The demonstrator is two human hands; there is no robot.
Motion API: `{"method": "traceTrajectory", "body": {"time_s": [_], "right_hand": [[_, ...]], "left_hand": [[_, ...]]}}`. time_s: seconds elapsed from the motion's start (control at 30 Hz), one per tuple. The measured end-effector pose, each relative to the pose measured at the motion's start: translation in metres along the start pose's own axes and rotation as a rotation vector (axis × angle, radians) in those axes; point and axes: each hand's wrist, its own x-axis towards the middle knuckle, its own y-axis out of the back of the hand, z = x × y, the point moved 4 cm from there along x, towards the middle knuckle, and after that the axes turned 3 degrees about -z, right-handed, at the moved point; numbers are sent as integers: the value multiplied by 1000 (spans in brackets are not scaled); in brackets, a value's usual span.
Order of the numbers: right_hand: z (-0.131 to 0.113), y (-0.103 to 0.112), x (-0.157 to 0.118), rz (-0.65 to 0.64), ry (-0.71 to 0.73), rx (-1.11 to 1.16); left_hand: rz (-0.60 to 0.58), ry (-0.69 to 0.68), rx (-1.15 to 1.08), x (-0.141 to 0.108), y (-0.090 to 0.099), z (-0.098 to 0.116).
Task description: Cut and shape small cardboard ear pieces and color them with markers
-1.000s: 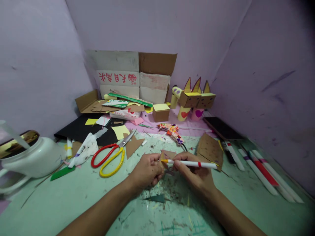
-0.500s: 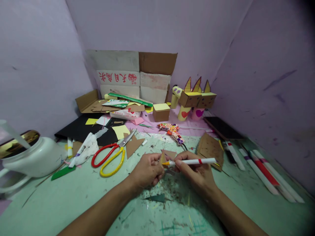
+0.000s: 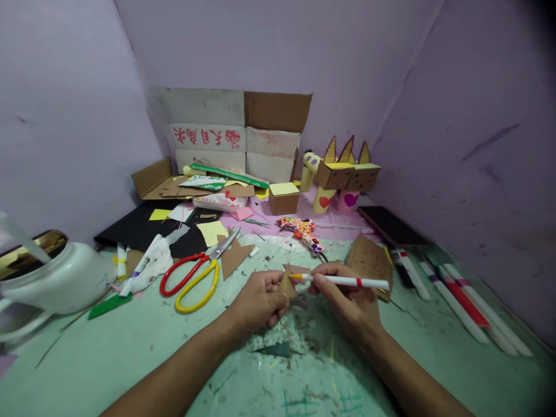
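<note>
Near the middle of the green table, my left hand (image 3: 260, 300) pinches a small triangular cardboard piece (image 3: 286, 284) that stands point up. My right hand (image 3: 347, 298) is closed on a white marker (image 3: 347, 281) with a red band, held nearly level. Its yellow-orange tip points left, close beside the upper part of the cardboard piece; whether they touch I cannot tell. Behind the hands lies another flat bit of cardboard (image 3: 300, 269). A small dark green scrap (image 3: 278, 349) is on the table in front of my left hand.
Scissors (image 3: 197, 281) with red and yellow handles lie left of my hands, a white teapot (image 3: 65, 278) farther left. Behind are a glue gun (image 3: 306, 231), a small box (image 3: 284, 202) and box-headed figures (image 3: 336, 175). Several markers (image 3: 456, 301) and a cardboard piece (image 3: 369, 260) lie right.
The marker has shifted slightly right and its tip has risen along the cardboard piece. My right hand moved a little with it. My left hand keeps its hold.
</note>
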Motion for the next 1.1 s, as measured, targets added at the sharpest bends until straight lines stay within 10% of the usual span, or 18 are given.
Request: {"method": "traceTrajectory", "body": {"time_s": [1.1], "right_hand": [[3,2,2,7,-8,18]], "left_hand": [[-47,25,-2,-1,0,2]]}}
